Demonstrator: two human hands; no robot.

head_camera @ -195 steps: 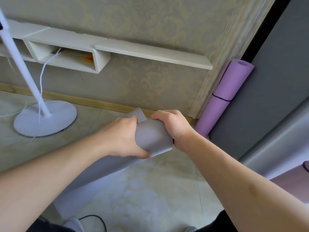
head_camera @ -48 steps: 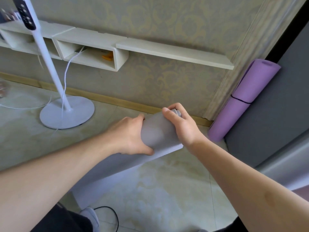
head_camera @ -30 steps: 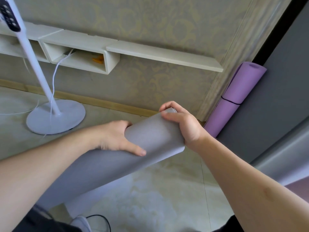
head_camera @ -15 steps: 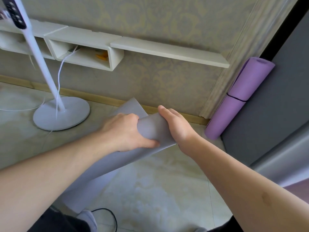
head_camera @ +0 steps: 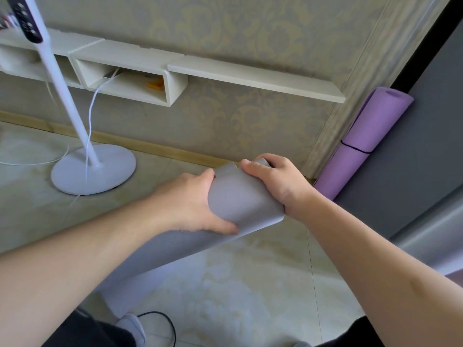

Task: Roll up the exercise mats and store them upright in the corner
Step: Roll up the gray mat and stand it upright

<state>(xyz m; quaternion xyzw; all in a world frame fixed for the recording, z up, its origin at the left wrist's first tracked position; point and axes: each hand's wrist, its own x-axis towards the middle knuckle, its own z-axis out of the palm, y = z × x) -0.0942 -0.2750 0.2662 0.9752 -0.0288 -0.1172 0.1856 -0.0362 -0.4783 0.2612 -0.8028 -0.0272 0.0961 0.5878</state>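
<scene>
rolled mat point(head_camera: 240, 204): centre, held off the floor, between left hand point(head_camera: 193, 204) on its left and right hand point(head_camera: 278, 181) on its right end. second rolled mat point(head_camera: 363, 139): far right, upright in the corner, leaning on the wall. stand base point(head_camera: 92, 169): far left, on the floor point(head_camera: 250, 284). wall shelf point(head_camera: 250, 76): behind and above, cord point(head_camera: 92, 106) hanging from its open compartment down to the base.

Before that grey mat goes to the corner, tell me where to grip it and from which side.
Grip the grey mat around its rolled upper end, one hand from each side, as the left hand and right hand do now. A loose flap sticks up there and would unroll unless pinned, so I'd wrap fingers over it.
</scene>
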